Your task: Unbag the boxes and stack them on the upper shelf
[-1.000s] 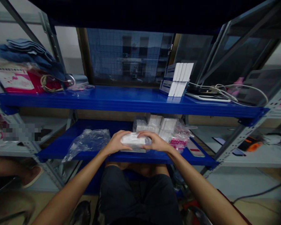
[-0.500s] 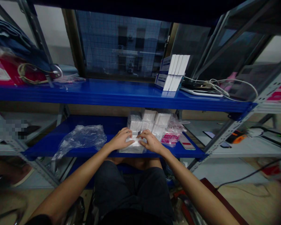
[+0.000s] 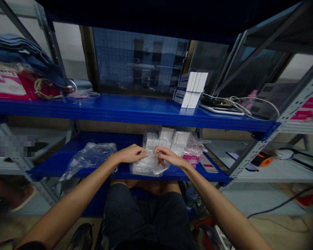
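Observation:
In front of me a clear plastic bag point(image 3: 146, 168) with white contents lies at the front edge of the lower blue shelf. My left hand point(image 3: 132, 153) is at its left side, thumb and fingers pinched on the plastic. From the right, my right hand point(image 3: 167, 156) bends over the bag with curled fingers, gripping the film. The fingertips are partly hidden. Just behind the hands stand several white boxes point(image 3: 181, 137) wrapped in clear plastic.
A crumpled clear plastic sheet point(image 3: 94, 156) lies left on the lower shelf. To the right are a pink-printed bag point(image 3: 191, 157) and a phone point(image 3: 208, 163). On the upper blue shelf point(image 3: 130, 104) stand stacked white-and-blue boxes point(image 3: 190, 90) beside a white cable point(image 3: 263, 100).
Both hands have moved slightly apart. The plastic around the white contents now looks looser and more spread, and my right fingers have curled inward. The camera view has tilted up a little.

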`<state>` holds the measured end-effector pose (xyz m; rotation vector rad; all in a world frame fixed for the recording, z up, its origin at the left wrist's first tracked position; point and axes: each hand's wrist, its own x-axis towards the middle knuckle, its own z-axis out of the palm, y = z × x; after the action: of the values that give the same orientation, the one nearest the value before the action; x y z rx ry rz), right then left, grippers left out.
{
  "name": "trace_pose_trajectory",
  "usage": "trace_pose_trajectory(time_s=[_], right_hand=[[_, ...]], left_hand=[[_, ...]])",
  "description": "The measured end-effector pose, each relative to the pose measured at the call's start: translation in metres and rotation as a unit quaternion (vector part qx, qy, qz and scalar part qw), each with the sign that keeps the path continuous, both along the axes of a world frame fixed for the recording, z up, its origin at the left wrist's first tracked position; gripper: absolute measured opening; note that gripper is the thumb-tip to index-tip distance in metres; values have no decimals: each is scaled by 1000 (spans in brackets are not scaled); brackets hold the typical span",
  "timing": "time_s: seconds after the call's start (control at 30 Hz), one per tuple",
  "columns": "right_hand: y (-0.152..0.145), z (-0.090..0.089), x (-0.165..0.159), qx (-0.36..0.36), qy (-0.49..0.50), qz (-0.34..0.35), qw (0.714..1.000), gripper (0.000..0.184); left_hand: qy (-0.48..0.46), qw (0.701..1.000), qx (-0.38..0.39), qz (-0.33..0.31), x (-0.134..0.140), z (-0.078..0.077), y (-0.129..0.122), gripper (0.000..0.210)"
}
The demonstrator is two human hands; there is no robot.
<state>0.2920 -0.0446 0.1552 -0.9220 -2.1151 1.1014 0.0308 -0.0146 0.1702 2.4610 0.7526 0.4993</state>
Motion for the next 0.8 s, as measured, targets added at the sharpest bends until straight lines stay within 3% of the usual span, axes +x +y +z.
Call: trace_pose_trajectory(time_s=[0.07,0.13,0.23,0.3,0.33,0.4,0.5,0.57,0.63,0.73,0.8], right_hand=[[-4,9,-15,96,-131,36,986,16],[-6,16,-23,186,-252,51,948,13],[-6,18,-27,252,-375,16,892,15],[-5,16,-28,264,-433,-36,861,18],[-5,14,-28,260,-460,-69,846,29],[-3,11,-28,230,-508,-134,819,55],[2,3,-21,149,-560,-163,799,69],[7,-7,-8,101,-548,-140,818,75],[12,-24,7,84,-477,-119,867,80],[19,-60,29,84,-272,-99,953,83],[21,-85,38,50,-123,-98,986,82]], left_hand=[[81,995,38,-38,3,3,-3,22],[144,988,50,-32,3,2,-5,13],[191,974,88,84,2,-6,-6,17],[196,961,121,153,2,-14,-7,27],[197,957,132,170,2,-18,-7,37],[204,951,143,181,0,-27,-7,58],[211,951,154,167,-8,-39,-2,76],[179,964,140,141,-17,-48,3,77],[118,980,110,120,-26,-61,9,78],[16,990,66,123,-32,-84,16,81],[-42,988,36,142,-32,-100,18,81]])
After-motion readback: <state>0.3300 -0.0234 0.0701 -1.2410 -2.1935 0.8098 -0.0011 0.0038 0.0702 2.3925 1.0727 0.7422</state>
